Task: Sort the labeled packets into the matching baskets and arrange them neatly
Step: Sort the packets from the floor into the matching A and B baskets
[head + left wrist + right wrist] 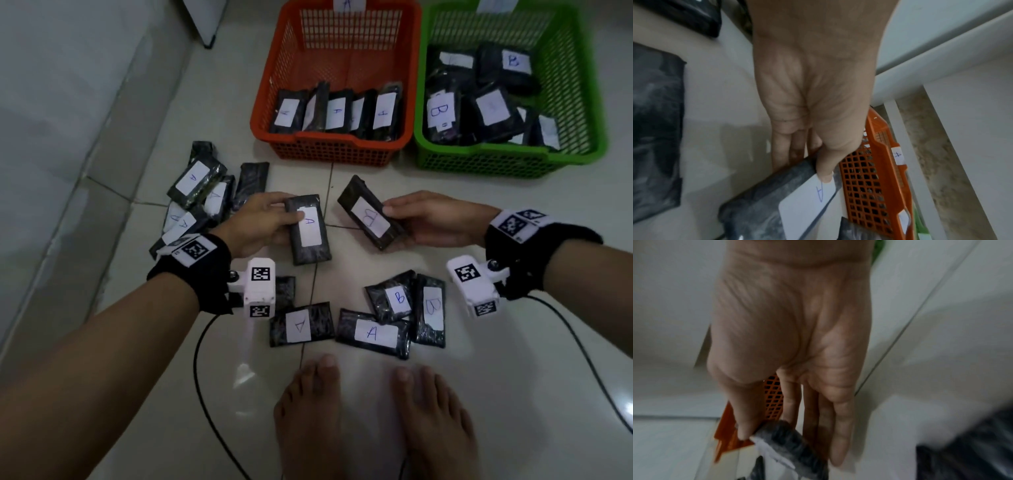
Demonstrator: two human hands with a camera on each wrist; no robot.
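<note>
My left hand (263, 219) grips a black packet labeled A (310, 236) above the floor, thumb on its white label; the same packet (777, 203) shows in the left wrist view. My right hand (424, 219) holds a black packet labeled B (371, 217), thumb on top and fingers beneath, and its end (789, 439) appears in the right wrist view. The orange basket (329, 150) tagged A holds a row of A packets (337, 111). The green basket (486, 164) holds B packets (479, 99) lying loosely.
A heap of loose packets (202, 195) lies at the left by the white step. More packets labeled A (301, 325) and B (411, 305) lie near my bare feet (373, 411). Black cables (205, 377) trail from both wrist cameras.
</note>
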